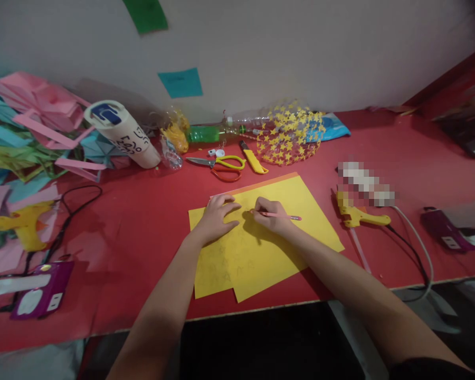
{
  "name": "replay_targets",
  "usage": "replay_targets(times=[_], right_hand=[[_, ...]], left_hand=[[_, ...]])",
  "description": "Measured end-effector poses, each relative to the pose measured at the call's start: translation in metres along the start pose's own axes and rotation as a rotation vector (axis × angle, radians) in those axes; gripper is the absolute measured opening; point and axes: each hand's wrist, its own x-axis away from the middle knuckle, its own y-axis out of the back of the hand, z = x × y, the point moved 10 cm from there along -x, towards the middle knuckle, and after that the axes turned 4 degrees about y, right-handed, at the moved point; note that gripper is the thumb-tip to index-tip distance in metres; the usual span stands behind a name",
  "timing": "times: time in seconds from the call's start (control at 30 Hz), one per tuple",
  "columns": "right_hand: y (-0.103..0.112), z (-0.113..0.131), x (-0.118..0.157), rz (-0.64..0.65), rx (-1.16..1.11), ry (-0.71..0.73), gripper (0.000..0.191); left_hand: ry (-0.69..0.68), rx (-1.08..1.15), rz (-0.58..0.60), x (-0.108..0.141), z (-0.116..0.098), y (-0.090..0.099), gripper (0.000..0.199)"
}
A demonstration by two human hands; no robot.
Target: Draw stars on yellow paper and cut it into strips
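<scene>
My right hand [272, 215] is closed round a pink pencil [283, 215], its tip down near the surface of a yellow paper sheet [296, 243]. Fingers apart, my left hand [217, 219] lies on the yellow paper to the left of the pencil. A second yellow sheet [211, 274] lies partly under the first, at its left. Faint pencil marks show on both sheets. An orange sheet [277, 182] peeks out along the far edge of the stack.
Beyond the paper lie scissors [221, 164], a yellow utility knife [254, 158], plastic bottles [203, 134] and a star-patterned clear bag [291, 134]. A white tumbler [124, 136] and folded-paper pieces [43, 105] are at left. Glue guns [358, 215] with cords flank the work area.
</scene>
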Motion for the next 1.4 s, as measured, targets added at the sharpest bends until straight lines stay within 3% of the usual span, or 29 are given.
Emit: replay_targets(times=[0.63, 0.83, 0.97, 1.23, 1.4], right_hand=[[-0.01, 0.011, 0.001, 0.116, -0.069, 0.062, 0.012], [0.003, -0.005, -0.004, -0.03, -0.237, -0.007, 0.017], [0.005, -0.018, -0.005, -0.035, -0.364, -0.103, 0.02], [-0.002, -0.003, 0.003, 0.104, -0.227, -0.016, 0.01], [-0.005, -0.003, 0.001, 0.069, -0.196, 0.002, 0.012]], left_hand=[[0.004, 0.001, -0.003, 0.001, -0.002, 0.001, 0.033], [0.012, -0.007, 0.014, 0.002, -0.001, 0.0, 0.034], [0.009, -0.03, 0.019, 0.002, 0.0, 0.0, 0.032], [0.035, -0.102, -0.04, 0.002, 0.004, 0.008, 0.028], [0.039, -0.082, -0.009, 0.004, 0.0, 0.006, 0.04]])
